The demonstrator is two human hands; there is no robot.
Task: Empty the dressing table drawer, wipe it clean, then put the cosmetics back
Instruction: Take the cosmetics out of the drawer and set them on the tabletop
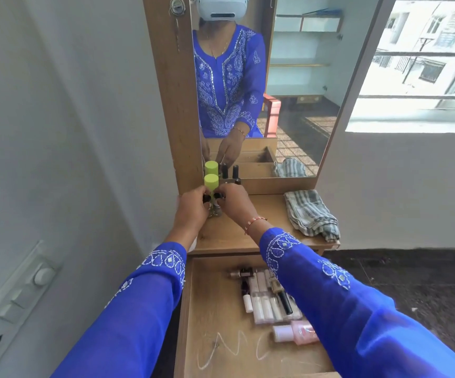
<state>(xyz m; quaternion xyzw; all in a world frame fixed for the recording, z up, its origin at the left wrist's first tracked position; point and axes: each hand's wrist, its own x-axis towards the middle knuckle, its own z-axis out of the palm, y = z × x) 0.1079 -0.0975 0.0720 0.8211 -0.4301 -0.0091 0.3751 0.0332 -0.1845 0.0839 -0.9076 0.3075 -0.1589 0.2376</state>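
Here both hands [212, 204] pinch small dark-capped bottles [215, 207] — lime-green-capped bottle [211, 181] just behind.

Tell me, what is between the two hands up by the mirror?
In the head view, a bottle with a lime green cap stands between the left hand and right hand.

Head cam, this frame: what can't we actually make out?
- Small bottles on the tabletop: both hands, left hand and right hand, cover them; count and grip unclear.
- Drawer right side: hidden by the right sleeve.
- Drawer front: cut off by the bottom edge.
- Labels on cosmetics: too small.
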